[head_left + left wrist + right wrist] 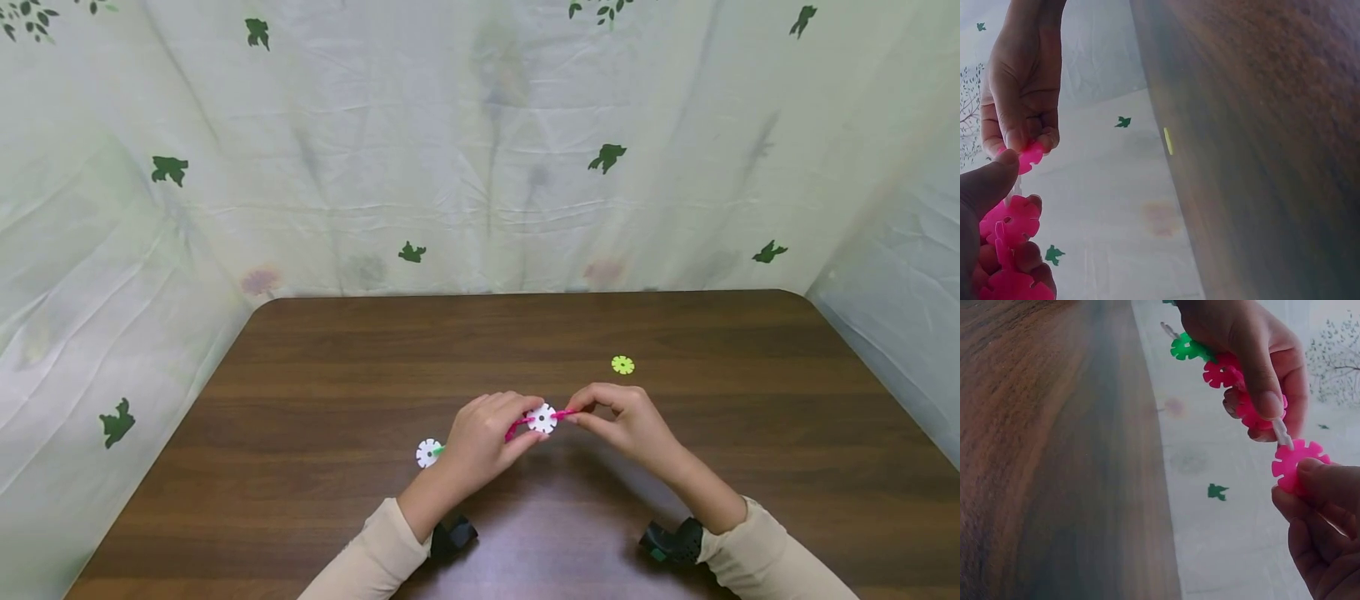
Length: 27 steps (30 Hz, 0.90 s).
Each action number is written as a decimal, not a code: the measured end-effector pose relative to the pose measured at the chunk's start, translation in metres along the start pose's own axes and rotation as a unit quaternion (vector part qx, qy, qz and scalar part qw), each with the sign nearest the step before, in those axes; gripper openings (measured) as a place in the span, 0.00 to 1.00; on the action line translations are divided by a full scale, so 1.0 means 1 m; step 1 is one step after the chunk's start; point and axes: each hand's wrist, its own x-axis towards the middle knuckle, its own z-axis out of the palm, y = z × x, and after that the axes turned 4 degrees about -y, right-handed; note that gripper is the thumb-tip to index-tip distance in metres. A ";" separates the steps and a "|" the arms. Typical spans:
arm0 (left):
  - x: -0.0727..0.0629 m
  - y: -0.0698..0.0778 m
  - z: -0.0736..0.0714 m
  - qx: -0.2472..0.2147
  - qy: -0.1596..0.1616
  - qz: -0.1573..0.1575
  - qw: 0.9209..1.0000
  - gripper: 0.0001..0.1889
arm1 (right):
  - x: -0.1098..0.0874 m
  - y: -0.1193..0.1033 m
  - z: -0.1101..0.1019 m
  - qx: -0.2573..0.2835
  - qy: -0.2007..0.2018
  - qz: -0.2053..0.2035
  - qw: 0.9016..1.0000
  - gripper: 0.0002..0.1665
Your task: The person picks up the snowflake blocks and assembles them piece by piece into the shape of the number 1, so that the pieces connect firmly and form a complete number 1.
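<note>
A chain of interlocking notched plastic discs stretches between the two hands. My left hand point(480, 437) grips its middle, with thumb and fingers around a white disc point(550, 424) and the pink discs point(1017, 220) beside it. At the right end, a pink disc point(1291, 464) slotted edge-on into that white one is pinched between thumb and fingers of my right hand point(633, 423). Past the left hand, the chain runs on through a green disc point(1180, 350) to another white disc point(425, 454). The left fingers hide part of the chain in the head view.
A single yellow-green notched disc point(622, 365) lies flat on the brown wooden table point(337, 367), beyond the right hand. Black wrist cameras sit under both wrists. Pale cloth point(450, 167) with green leaf-like shapes hangs behind the table and at its sides.
</note>
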 end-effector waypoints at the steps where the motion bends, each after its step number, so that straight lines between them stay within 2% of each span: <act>1: 0.000 0.000 0.000 0.001 -0.002 -0.001 1.000 0.18 | 0.001 -0.004 0.000 0.003 0.000 0.000 1.000 0.09; 7: 0.000 -0.001 0.000 0.004 -0.008 0.005 1.000 0.18 | 0.007 -0.023 0.000 0.018 -0.001 0.010 1.000 0.11; 14: 0.001 -0.003 -0.001 -0.006 -0.011 0.010 1.000 0.18 | 0.009 -0.026 -0.001 0.013 -0.001 0.002 1.000 0.12; 18: 0.001 -0.004 -0.003 -0.026 -0.016 0.006 1.000 0.18 | 0.009 -0.027 -0.005 0.015 -0.019 0.035 0.999 0.11; 22: 0.000 -0.005 -0.002 -0.040 -0.018 0.003 0.999 0.18 | 0.009 -0.029 -0.009 -0.014 -0.033 0.048 0.998 0.10; 27: 0.000 -0.006 -0.001 -0.048 -0.023 -0.003 0.999 0.17 | 0.010 -0.030 -0.010 -0.039 -0.035 0.033 0.998 0.11</act>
